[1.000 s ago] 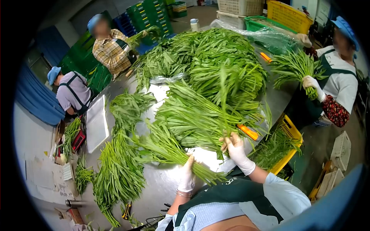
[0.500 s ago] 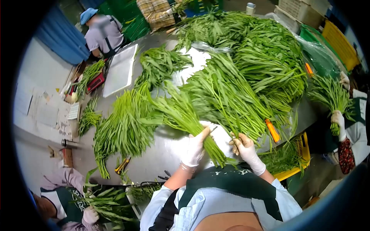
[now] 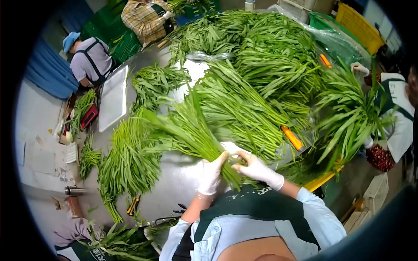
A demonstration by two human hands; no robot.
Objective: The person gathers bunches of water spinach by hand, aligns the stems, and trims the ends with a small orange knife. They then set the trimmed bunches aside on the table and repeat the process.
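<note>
A bunch of long green leafy stalks point(image 3: 187, 130) slants from the near table edge up to the left. My left hand point(image 3: 210, 175), in a white glove, grips its lower stems. My right hand point(image 3: 256, 168), also gloved, rests on the same stems just to the right, fingers curled against them. A big heap of loose greens point(image 3: 261, 65) fills the middle and far side of the steel table point(image 3: 176, 182). An orange-handled knife point(image 3: 291, 137) lies at the heap's right edge, apart from my right hand.
Sorted bunches point(image 3: 126, 161) lie at the left. A white tray point(image 3: 112, 99) sits beyond them. Two people work at the far left corner, one at the right holds greens point(image 3: 348, 113). A yellow crate point(image 3: 322, 179) stands by my right, green and yellow crates behind.
My right hand came in from the heap and joined my left on the bunch's stems. The view swung slightly, and the person at the right raised a bundle of greens.
</note>
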